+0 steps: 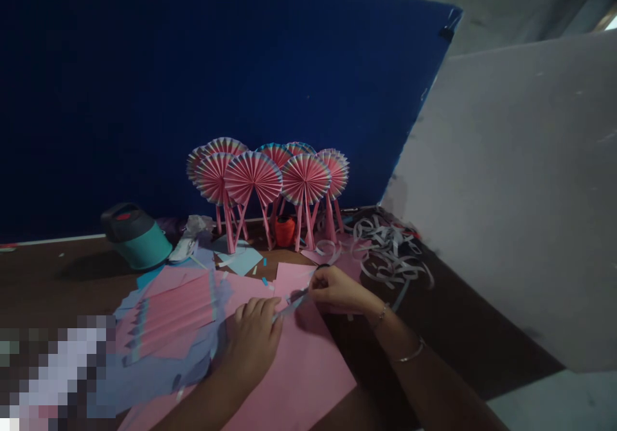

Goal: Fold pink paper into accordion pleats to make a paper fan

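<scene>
My right hand [332, 291] is closed around a pair of scissors; their blades [297, 295] point left over the pink paper [303, 347]. A narrow pale paper strip [285, 309] runs beside the blades toward my left hand. My left hand [255, 331] is closed, with thumb and forefinger at the strip's near end, low over the paper. Left of it lies a pleated pink sheet [176, 309] with pale blue edging, on top of bluish sheets [193, 367].
Several round pleated pink fans [254, 180] on paper sticks stand at the back, around a red spool [285, 232]. Curled white strips [390, 248] heap at right. A teal and dark container [139, 241] stands left. A blue board [289, 84] rises behind; a pale panel [520, 193] borders the right.
</scene>
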A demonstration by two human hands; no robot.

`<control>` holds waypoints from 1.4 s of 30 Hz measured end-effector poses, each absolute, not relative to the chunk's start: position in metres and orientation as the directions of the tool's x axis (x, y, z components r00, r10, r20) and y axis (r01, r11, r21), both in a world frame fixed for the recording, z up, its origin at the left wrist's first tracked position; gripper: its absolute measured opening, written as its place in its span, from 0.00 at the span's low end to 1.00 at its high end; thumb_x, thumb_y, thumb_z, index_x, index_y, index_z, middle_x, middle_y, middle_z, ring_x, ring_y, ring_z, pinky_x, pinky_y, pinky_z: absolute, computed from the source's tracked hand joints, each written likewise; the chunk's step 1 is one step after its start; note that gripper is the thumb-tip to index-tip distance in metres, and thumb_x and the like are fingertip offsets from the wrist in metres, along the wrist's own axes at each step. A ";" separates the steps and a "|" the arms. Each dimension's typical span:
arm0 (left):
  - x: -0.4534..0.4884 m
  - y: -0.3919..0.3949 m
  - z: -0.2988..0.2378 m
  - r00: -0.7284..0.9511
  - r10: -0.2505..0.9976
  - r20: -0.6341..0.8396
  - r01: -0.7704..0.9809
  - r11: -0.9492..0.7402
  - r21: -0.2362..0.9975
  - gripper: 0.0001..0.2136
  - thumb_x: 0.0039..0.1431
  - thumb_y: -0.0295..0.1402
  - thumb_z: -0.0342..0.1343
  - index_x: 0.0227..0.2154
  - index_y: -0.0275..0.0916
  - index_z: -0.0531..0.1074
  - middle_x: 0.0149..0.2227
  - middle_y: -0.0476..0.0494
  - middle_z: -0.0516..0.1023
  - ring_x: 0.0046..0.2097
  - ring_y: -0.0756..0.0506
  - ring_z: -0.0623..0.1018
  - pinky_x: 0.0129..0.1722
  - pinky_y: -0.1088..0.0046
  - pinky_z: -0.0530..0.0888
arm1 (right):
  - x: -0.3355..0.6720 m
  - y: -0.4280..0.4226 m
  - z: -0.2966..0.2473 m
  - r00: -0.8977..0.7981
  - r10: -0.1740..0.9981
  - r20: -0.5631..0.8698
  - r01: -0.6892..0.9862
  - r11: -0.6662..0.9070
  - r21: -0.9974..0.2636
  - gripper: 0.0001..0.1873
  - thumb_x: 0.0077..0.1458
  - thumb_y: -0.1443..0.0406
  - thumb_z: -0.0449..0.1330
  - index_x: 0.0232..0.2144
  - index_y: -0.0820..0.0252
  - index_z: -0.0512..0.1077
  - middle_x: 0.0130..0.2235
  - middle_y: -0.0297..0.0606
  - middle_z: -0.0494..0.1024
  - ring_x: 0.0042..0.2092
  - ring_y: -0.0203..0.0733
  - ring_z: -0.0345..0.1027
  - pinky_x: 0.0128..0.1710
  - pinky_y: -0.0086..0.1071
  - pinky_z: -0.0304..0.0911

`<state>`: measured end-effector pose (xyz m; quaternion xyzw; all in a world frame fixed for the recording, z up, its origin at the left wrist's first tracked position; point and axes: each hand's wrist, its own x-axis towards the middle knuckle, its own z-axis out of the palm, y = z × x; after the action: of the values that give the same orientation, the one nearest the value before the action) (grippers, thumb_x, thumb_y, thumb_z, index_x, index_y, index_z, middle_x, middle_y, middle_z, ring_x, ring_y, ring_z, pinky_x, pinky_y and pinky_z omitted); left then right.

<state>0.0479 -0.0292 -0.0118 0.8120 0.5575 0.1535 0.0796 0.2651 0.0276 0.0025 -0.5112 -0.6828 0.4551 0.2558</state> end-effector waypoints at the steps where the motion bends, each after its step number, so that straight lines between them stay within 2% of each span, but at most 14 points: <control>1: 0.047 -0.027 -0.012 0.326 0.933 0.153 0.875 -0.359 0.326 0.12 0.61 0.28 0.46 0.44 0.43 0.70 0.43 0.44 0.76 0.47 0.43 0.72 0.46 0.62 0.65 | 0.266 0.027 0.003 -0.367 0.924 -0.111 0.421 0.058 -0.905 0.03 0.43 0.68 0.60 0.23 0.65 0.72 0.23 0.29 0.71 0.26 0.30 0.61 0.26 0.22 0.55; 6: 0.047 -0.024 -0.011 0.328 0.938 0.109 0.857 -0.344 0.385 0.09 0.62 0.31 0.47 0.32 0.43 0.72 0.35 0.48 0.76 0.42 0.44 0.72 0.41 0.65 0.64 | 0.271 0.024 0.005 -0.414 0.899 -0.143 0.323 -0.002 -0.946 0.07 0.46 0.64 0.61 0.25 0.65 0.71 0.23 0.29 0.70 0.25 0.30 0.60 0.26 0.23 0.56; 8: 0.046 -0.023 -0.011 0.330 0.936 0.125 0.854 -0.353 0.383 0.09 0.63 0.31 0.47 0.31 0.43 0.72 0.35 0.48 0.75 0.41 0.44 0.71 0.40 0.66 0.63 | 0.272 0.025 0.008 -0.365 0.923 -0.126 0.390 0.028 -0.920 0.13 0.47 0.59 0.63 0.29 0.65 0.72 0.26 0.32 0.72 0.27 0.32 0.62 0.27 0.24 0.58; 10: 0.046 -0.023 -0.010 0.331 0.931 0.152 0.852 -0.364 0.376 0.09 0.63 0.31 0.47 0.31 0.43 0.71 0.35 0.49 0.75 0.42 0.44 0.71 0.41 0.66 0.63 | 0.270 0.026 0.010 -0.295 0.955 -0.040 0.487 0.114 -0.866 0.20 0.44 0.57 0.66 0.36 0.65 0.73 0.33 0.36 0.74 0.33 0.35 0.65 0.33 0.27 0.60; 12: 0.047 -0.024 -0.009 0.331 0.929 0.164 0.853 -0.369 0.369 0.09 0.63 0.31 0.47 0.31 0.43 0.71 0.35 0.49 0.75 0.42 0.44 0.71 0.41 0.65 0.62 | 0.267 0.026 0.012 -0.301 0.951 0.066 0.544 0.228 -0.807 0.24 0.40 0.57 0.69 0.40 0.62 0.74 0.38 0.38 0.74 0.39 0.39 0.66 0.39 0.30 0.62; 14: 0.047 -0.025 -0.007 0.337 0.927 0.164 0.851 -0.375 0.367 0.09 0.63 0.31 0.47 0.31 0.43 0.72 0.35 0.48 0.74 0.42 0.44 0.71 0.42 0.64 0.62 | 0.262 0.025 0.010 -0.392 0.908 0.146 0.530 0.353 -0.771 0.21 0.39 0.58 0.71 0.37 0.60 0.75 0.39 0.38 0.74 0.41 0.41 0.66 0.42 0.32 0.61; 18: 0.047 -0.026 -0.006 0.376 0.910 0.173 0.831 -0.414 0.371 0.11 0.64 0.31 0.44 0.32 0.43 0.72 0.37 0.47 0.74 0.42 0.44 0.70 0.42 0.64 0.62 | 0.250 0.022 0.002 -0.491 0.834 0.252 0.469 0.498 -0.729 0.05 0.44 0.64 0.68 0.26 0.59 0.77 0.36 0.37 0.73 0.41 0.40 0.66 0.45 0.33 0.61; 19: 0.047 -0.026 -0.006 0.382 0.907 0.177 0.828 -0.421 0.370 0.12 0.64 0.31 0.44 0.33 0.43 0.72 0.37 0.47 0.74 0.42 0.44 0.70 0.42 0.64 0.63 | 0.249 0.022 0.001 -0.492 0.830 0.262 0.458 0.503 -0.733 0.02 0.45 0.66 0.67 0.25 0.59 0.77 0.36 0.37 0.74 0.41 0.40 0.67 0.45 0.33 0.61; 22: 0.046 -0.024 -0.005 0.389 0.901 0.192 0.833 -0.433 0.344 0.12 0.64 0.31 0.44 0.32 0.43 0.73 0.36 0.47 0.74 0.42 0.44 0.70 0.42 0.64 0.63 | 0.251 0.024 -0.002 -0.505 0.825 0.253 0.406 0.486 -0.774 0.02 0.45 0.70 0.65 0.23 0.60 0.77 0.34 0.37 0.73 0.41 0.39 0.68 0.43 0.31 0.62; 29: 0.043 -0.020 0.003 0.376 0.907 0.188 0.841 -0.419 0.343 0.11 0.63 0.30 0.46 0.31 0.43 0.74 0.38 0.46 0.75 0.44 0.43 0.70 0.44 0.62 0.63 | 0.270 0.030 0.003 -0.440 0.890 0.120 0.291 0.268 -0.918 0.05 0.47 0.66 0.64 0.23 0.62 0.75 0.36 0.38 0.73 0.39 0.37 0.68 0.41 0.30 0.62; 34: 0.045 -0.020 -0.003 0.351 0.904 0.244 0.815 -0.423 0.395 0.08 0.61 0.34 0.50 0.38 0.45 0.74 0.41 0.46 0.75 0.46 0.43 0.70 0.45 0.62 0.64 | 0.263 0.029 0.001 -0.495 0.851 0.172 0.303 0.356 -0.884 0.07 0.49 0.64 0.63 0.23 0.62 0.73 0.33 0.37 0.73 0.38 0.37 0.67 0.41 0.30 0.62; 37: 0.046 -0.019 -0.006 0.353 0.908 0.225 0.809 -0.417 0.414 0.07 0.61 0.35 0.51 0.34 0.45 0.74 0.40 0.48 0.75 0.46 0.44 0.71 0.43 0.64 0.64 | 0.259 0.030 -0.001 -0.507 0.837 0.206 0.319 0.404 -0.858 0.07 0.48 0.65 0.63 0.22 0.62 0.74 0.32 0.37 0.74 0.37 0.37 0.67 0.41 0.31 0.62; 39: 0.046 -0.018 -0.007 0.335 0.918 0.212 0.818 -0.395 0.418 0.07 0.61 0.33 0.51 0.30 0.44 0.74 0.40 0.49 0.75 0.45 0.45 0.71 0.43 0.64 0.64 | 0.259 0.030 0.000 -0.498 0.844 0.199 0.307 0.386 -0.870 0.08 0.49 0.63 0.63 0.22 0.62 0.74 0.32 0.37 0.74 0.37 0.38 0.67 0.41 0.31 0.62; 42: 0.046 -0.018 -0.006 0.307 0.927 0.215 0.823 -0.372 0.429 0.07 0.61 0.32 0.50 0.30 0.44 0.73 0.40 0.50 0.75 0.46 0.45 0.71 0.43 0.64 0.63 | 0.261 0.028 0.005 -0.494 0.852 0.173 0.277 0.343 -0.898 0.10 0.50 0.61 0.62 0.23 0.62 0.74 0.33 0.38 0.74 0.39 0.38 0.68 0.42 0.31 0.62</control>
<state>0.0460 -0.0178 -0.0061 0.7995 0.5473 0.2166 0.1200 0.2613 0.0284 0.0048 -0.3771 -0.7486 0.4317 0.3332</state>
